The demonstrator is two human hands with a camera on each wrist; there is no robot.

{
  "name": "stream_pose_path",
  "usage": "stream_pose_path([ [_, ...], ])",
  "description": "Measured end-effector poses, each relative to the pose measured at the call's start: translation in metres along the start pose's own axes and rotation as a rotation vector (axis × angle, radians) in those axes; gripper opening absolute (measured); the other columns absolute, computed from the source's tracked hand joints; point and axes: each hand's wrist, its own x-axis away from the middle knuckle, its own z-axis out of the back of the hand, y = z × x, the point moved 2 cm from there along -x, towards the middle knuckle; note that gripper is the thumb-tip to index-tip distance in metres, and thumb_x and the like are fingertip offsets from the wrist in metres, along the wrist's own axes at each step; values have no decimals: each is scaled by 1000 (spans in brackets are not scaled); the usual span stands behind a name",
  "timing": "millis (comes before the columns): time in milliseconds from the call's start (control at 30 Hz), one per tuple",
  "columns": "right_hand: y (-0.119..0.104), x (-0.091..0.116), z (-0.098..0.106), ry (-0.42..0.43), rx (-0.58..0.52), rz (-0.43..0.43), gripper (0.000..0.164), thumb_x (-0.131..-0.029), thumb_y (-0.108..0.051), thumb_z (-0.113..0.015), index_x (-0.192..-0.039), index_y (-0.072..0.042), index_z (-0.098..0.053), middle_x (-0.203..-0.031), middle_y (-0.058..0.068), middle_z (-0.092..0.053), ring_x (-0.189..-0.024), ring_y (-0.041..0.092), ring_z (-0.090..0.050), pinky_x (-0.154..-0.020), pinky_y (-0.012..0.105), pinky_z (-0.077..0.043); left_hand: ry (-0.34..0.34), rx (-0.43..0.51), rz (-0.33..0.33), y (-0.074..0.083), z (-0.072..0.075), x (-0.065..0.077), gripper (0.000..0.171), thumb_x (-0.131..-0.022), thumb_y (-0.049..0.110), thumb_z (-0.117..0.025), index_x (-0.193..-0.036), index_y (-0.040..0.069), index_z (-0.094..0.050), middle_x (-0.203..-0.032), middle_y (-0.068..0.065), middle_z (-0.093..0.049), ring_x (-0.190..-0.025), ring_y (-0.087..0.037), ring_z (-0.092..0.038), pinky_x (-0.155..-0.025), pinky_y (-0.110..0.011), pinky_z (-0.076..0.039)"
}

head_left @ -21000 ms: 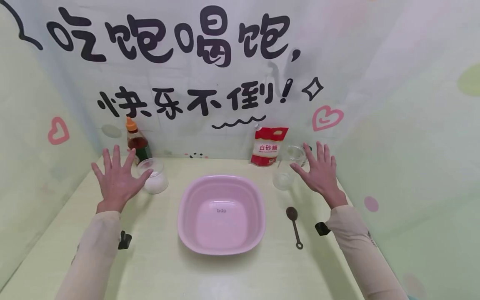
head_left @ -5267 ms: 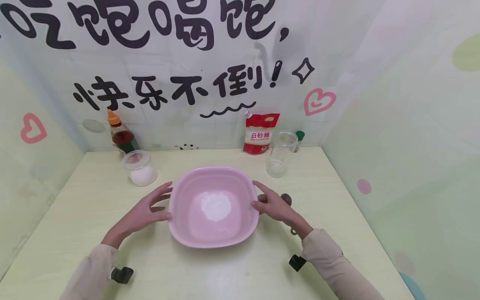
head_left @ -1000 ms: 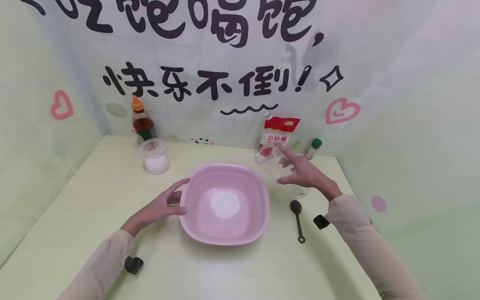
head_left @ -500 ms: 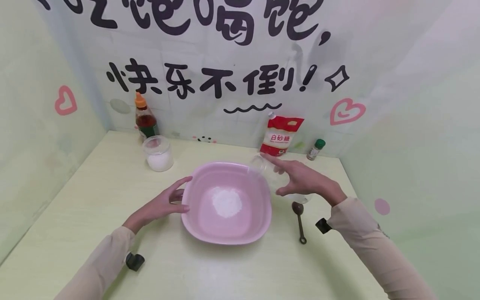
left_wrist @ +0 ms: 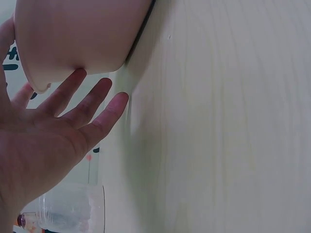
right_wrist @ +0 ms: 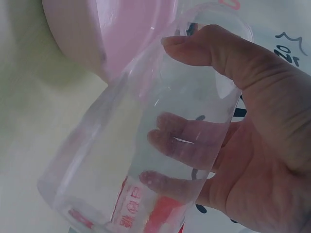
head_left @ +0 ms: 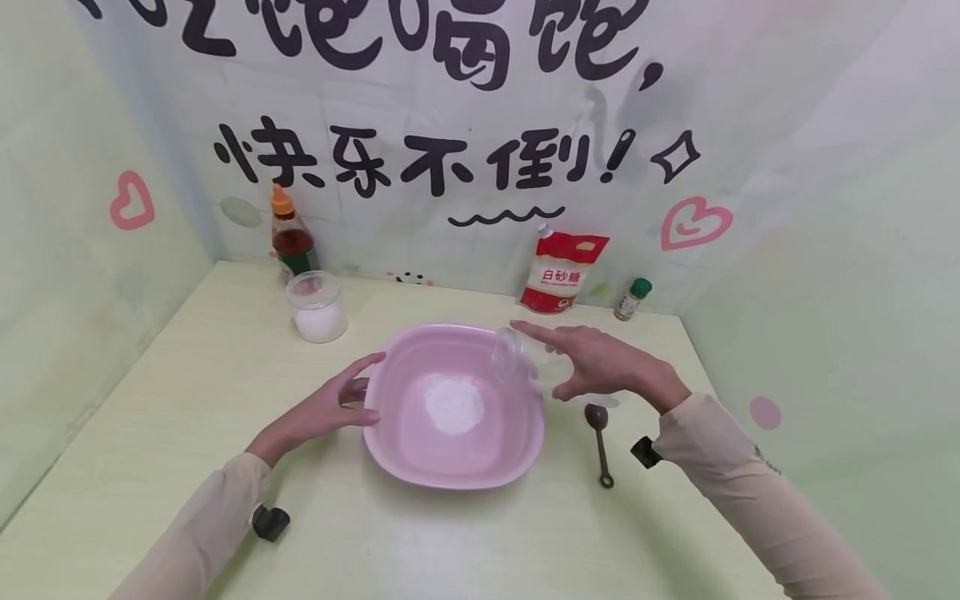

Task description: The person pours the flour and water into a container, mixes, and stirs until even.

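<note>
A pink square basin [head_left: 405, 462] stands mid-table with a patch of white powder [head_left: 453, 404] on its bottom. My left hand [head_left: 318, 412] holds the basin's left side, thumb and index finger at the rim; in the left wrist view the other fingers are spread, with a fingertip against the outer wall. My right hand [head_left: 607, 362] grips a tall clear cup [right_wrist: 112, 131], thumb on one side and fingers on the other. The cup is steeply tilted, its mouth over the basin's right rim and its base toward the right. Any contents of the transparent cup are hard to make out.
Behind the basin stand a clear jar of white powder [head_left: 318, 321], an orange-capped sauce bottle [head_left: 292, 242], a red-and-white sugar pouch [head_left: 555, 279] and a small green-capped bottle [head_left: 633, 300]. A dark spoon [head_left: 600, 446] lies right of the basin. Walls border the table's back and sides.
My right hand has brought the clear cup left and down, tipping its mouth over the basin. White powder lies in the basin, which was bare in the oldest frame. My left hand stays at the rim.
</note>
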Motion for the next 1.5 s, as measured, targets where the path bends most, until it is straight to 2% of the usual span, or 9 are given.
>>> stream_pose_path([
  [233,-3,-3,-2,-21,99,-4,109,-76,-19,-87,-158,-42,-20,-140,6,-60,-111,24,-61,-85,35,-56,5,4,8,1,0,0,91,-90,12,-73,-160,28,-17,-155,-25,-41,-137,-48,-46,-103,-52,-49],
  [467,-4,-6,-3,-27,138,0,107,-76,-17,-87,-158,-43,-22,-139,5,-60,-112,22,-60,-86,38,-55,3,8,-7,2,1,0,92,-90,12,-73,-160,26,-16,-153,-27,-43,-136,-49,-46,-101,-49,-51],
  [567,-5,-7,-3,-36,148,4,106,-76,-16,-86,-157,-42,-23,-137,4,-61,-107,20,-59,-82,34,-54,0,9,-5,1,1,0,91,-90,13,-73,-160,26,-16,-153,-26,-42,-136,-48,-46,-102,-50,-50],
  [767,-8,-11,-4,-48,161,12,105,-75,-14,-85,-157,-41,-26,-123,4,-65,-96,18,-57,-77,31,-51,-1,-2,-4,-1,2,-1,90,-91,14,-72,-160,27,-17,-153,-26,-43,-136,-48,-47,-102,-52,-50],
  [1000,-11,-16,-5,-60,203,7,105,-75,-16,-87,-157,-41,-26,-121,4,-66,-95,18,-57,-77,32,-52,8,-5,6,0,2,-1,90,-91,13,-72,-160,27,-17,-153,-25,-43,-137,-48,-46,-102,-52,-50],
  [1367,-11,-26,-3,-66,202,-3,104,-75,-18,-87,-157,-39,-27,-116,5,-67,-93,20,-58,-79,35,-53,14,-7,13,1,2,-1,92,-90,12,-73,-161,26,-16,-153,-26,-43,-135,-48,-48,-100,-49,-51],
  [1500,-10,-28,-3,-63,205,-10,103,-75,-18,-87,-157,-39,-28,-113,4,-68,-94,21,-59,-81,36,-54,15,-9,21,0,2,0,92,-90,14,-73,-160,28,-16,-154,-25,-42,-136,-47,-47,-102,-51,-50],
])
